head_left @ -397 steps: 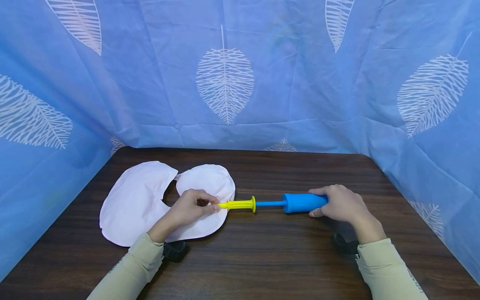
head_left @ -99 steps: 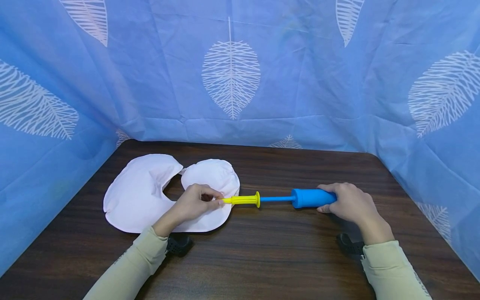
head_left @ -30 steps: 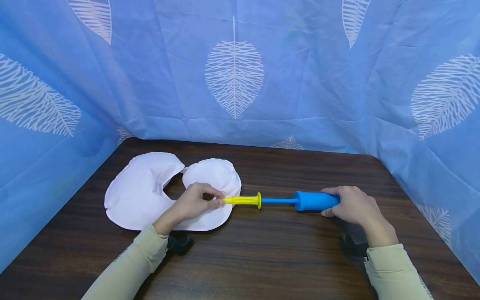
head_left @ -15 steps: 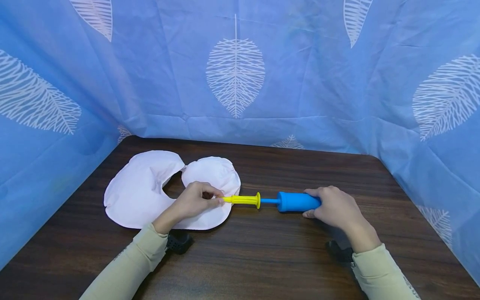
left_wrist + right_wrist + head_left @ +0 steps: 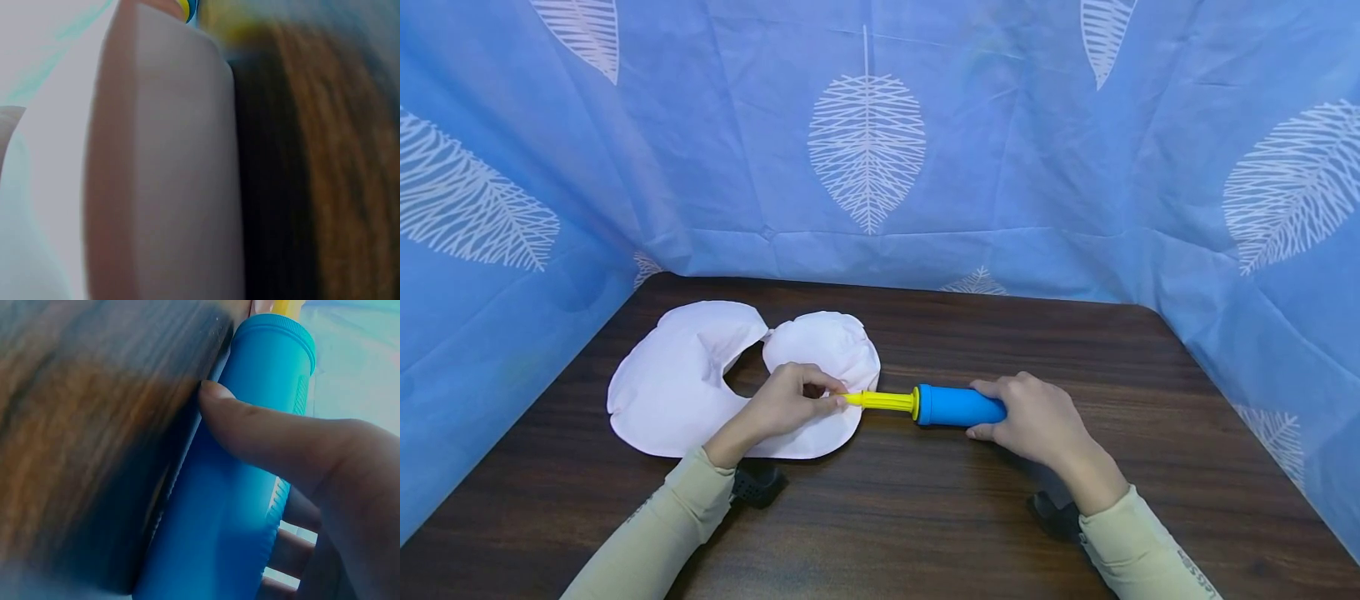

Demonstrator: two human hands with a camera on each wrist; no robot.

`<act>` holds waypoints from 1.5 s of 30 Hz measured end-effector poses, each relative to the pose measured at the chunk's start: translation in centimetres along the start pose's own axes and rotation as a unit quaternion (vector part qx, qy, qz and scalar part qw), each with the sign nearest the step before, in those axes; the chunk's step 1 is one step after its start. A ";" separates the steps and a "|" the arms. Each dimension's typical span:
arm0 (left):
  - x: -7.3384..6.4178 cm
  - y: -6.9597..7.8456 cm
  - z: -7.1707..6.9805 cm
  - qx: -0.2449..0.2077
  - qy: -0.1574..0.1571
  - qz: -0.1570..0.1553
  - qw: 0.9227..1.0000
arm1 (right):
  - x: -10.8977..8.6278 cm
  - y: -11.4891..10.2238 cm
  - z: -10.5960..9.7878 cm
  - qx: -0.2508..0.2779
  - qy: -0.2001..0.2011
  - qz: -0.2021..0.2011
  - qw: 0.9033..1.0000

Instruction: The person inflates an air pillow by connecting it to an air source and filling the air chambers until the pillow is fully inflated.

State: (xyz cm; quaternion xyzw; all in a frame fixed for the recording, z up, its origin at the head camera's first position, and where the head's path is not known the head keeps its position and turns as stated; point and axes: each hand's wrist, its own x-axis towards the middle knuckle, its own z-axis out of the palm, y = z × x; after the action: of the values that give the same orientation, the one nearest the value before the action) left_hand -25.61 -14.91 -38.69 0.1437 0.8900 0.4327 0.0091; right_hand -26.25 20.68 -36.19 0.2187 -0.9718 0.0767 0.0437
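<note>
A white inflatable neck pillow (image 5: 651, 379) lies on the left of the table, puffed and creased along its inner curve. Over its right lobe, my left hand (image 5: 782, 408) pinches the narrow tip of a yellow nozzle (image 5: 887, 402) between thumb and fingers; the point where it meets the pillow is hidden. The nozzle belongs to a hand pump (image 5: 958, 406), whose blue barrel sits against the yellow flange. My right hand (image 5: 1041, 421) grips the barrel's far end. In the right wrist view, the thumb lies across the blue pump (image 5: 219, 494) with fingers wrapped behind.
Dark wood-grain table (image 5: 925, 517) extends around the hands. Blue cloth (image 5: 737, 167) with white leaf prints hangs behind and at both sides. A black wrist device (image 5: 758, 486) is worn at the left wrist, another (image 5: 1054, 517) at the right.
My right hand has pushed the blue barrel left, and the blue rod seen earlier is now inside it. The left hand stays put. The pillow looks plumper than in the oldest frame.
</note>
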 end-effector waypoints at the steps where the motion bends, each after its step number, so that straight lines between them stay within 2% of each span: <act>1: 0.0 0.0 0.0 0.000 0.000 0.001 1.000 | 0.0 0.1 0.0 0.001 -0.001 0.000 1.000; 7: 0.2 0.0 0.1 -0.004 -0.001 0.010 1.000 | 0.2 0.7 -0.2 0.004 -0.009 0.012 1.000; 13: 0.0 0.1 0.1 -0.004 -0.006 0.004 1.000 | 0.0 1.9 -0.8 0.013 -0.023 0.034 0.999; 25: 0.0 0.0 0.1 -0.009 -0.002 0.008 1.000 | -0.9 7.0 -2.4 0.048 -0.060 0.121 0.990; 31: 0.1 0.0 0.1 -0.008 0.002 0.013 1.000 | -1.3 8.6 -2.8 0.050 -0.072 0.143 0.986; 37: 0.1 0.0 0.0 -0.016 0.006 0.015 1.000 | -1.1 8.1 -2.6 0.054 -0.065 0.133 0.987; 45: 0.1 -0.1 0.1 -0.016 0.001 0.018 1.000 | -0.6 4.7 -1.8 0.037 -0.050 0.078 0.995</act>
State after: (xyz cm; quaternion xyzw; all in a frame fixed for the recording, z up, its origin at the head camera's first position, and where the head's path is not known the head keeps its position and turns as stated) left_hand -25.69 -14.90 -38.79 0.1591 0.8800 0.4476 0.0025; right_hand -27.70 25.43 -35.13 0.1471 -0.9834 0.1047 -0.0192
